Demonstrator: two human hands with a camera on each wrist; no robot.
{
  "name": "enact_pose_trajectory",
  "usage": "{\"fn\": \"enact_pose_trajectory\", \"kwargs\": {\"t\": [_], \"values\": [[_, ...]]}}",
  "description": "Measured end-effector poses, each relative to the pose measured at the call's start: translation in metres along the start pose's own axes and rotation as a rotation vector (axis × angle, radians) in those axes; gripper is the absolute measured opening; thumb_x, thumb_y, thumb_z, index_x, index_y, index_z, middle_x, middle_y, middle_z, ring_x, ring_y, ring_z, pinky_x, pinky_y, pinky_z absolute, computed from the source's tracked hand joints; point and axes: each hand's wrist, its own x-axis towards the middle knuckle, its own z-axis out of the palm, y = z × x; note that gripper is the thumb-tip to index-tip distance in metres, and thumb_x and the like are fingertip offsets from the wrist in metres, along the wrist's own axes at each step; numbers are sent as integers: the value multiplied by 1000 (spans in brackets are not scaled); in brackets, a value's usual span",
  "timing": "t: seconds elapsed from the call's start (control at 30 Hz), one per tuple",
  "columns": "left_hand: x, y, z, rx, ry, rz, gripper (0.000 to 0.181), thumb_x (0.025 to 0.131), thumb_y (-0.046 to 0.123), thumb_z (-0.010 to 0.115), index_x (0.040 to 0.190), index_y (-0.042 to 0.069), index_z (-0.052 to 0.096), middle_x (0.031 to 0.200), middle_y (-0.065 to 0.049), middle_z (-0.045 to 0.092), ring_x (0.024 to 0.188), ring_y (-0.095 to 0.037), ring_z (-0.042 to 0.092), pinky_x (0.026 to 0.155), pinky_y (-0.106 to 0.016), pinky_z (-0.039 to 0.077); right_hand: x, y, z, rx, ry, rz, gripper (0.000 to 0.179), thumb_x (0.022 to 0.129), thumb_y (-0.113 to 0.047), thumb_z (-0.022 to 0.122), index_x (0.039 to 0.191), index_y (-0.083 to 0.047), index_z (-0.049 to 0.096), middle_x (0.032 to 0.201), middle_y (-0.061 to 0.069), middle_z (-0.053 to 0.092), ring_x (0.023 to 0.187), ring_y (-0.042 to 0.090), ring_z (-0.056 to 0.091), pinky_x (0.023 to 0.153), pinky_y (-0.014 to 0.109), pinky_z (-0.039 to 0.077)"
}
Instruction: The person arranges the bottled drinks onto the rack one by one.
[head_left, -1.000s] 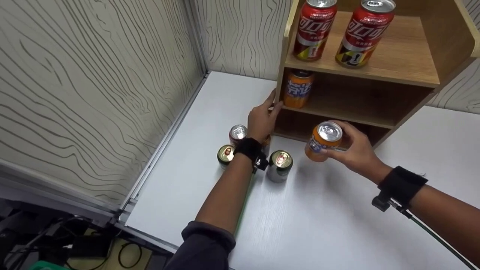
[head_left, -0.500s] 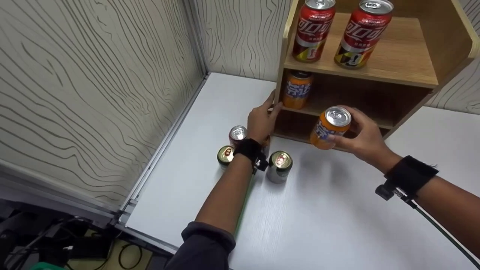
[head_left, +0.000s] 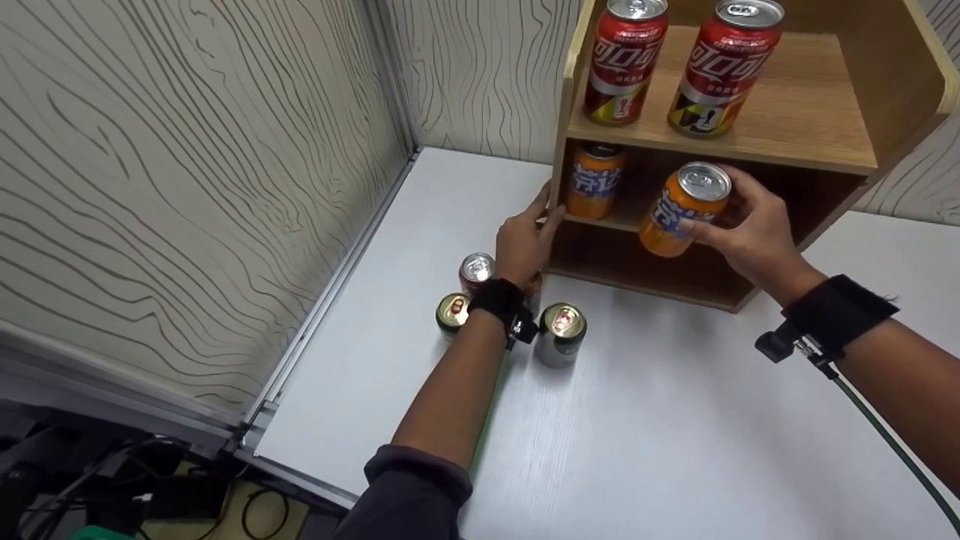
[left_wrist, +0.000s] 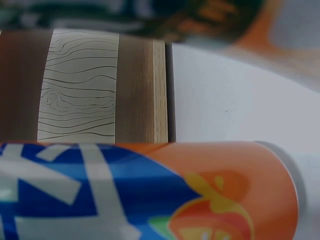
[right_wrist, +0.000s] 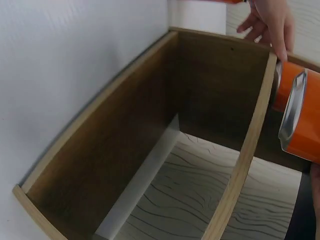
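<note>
My right hand [head_left: 750, 229] grips an orange Fanta can [head_left: 667, 217], thumb across its front, in front of the middle level of a wooden shelf [head_left: 757, 150]. The can leans slightly and is off the table. In the right wrist view the held can [right_wrist: 306, 125] overlaps the shelf board's edge. A second Fanta can [head_left: 596, 180] stands at the left end of that level. My left hand [head_left: 523, 244] holds the shelf's left side panel, thumb at its front edge, fingers along the outside. In the left wrist view an orange can [left_wrist: 225, 185] fills the lower part.
Two red cola cans [head_left: 626, 64] stand on the top level. On the white table [head_left: 637, 435], a green-and-silver can [head_left: 560, 337], a gold-topped can [head_left: 454, 310] and a silver-topped can [head_left: 478, 270] stand around my left wrist. A patterned wall [head_left: 225, 187] borders the left side.
My right hand has lifted the Fanta can up and to the right, from low in front of the shelf to its middle level. The left hand has stayed on the side panel.
</note>
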Motion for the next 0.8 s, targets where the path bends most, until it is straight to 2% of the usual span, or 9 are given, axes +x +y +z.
{"fn": "enact_pose_trajectory", "kwargs": {"t": [0.37,0.53,0.67,0.8], "values": [[2,0,-1,-9,6,-1,57,107,52,54,159,30,47,133,-7,75,103,-16,80,87,-33,64,16,7,-3,-31,-5,100,66,93,-21,82,150,-9,49,134,-11,62,117,-5,59,95,3,49],[2,-1,0,-9,11,-6,57,107,53,54,159,31,47,134,-7,74,102,-15,80,86,-31,64,26,14,-3,-55,-11,124,70,94,-27,81,152,-6,48,141,4,61,118,-4,59,96,3,48],[2,-2,2,-10,18,-3,57,107,53,54,158,30,48,132,-7,75,101,-15,81,86,-32,64,34,19,-4,-67,-18,147,74,95,-30,80,156,-8,45,150,16,57,125,5,60,99,6,49],[2,-1,1,-8,17,8,57,107,52,55,158,30,49,130,-7,76,100,-16,81,85,-32,64,40,20,-5,-69,-18,171,77,95,-33,79,159,-10,42,156,17,52,140,22,57,109,14,49]]}}
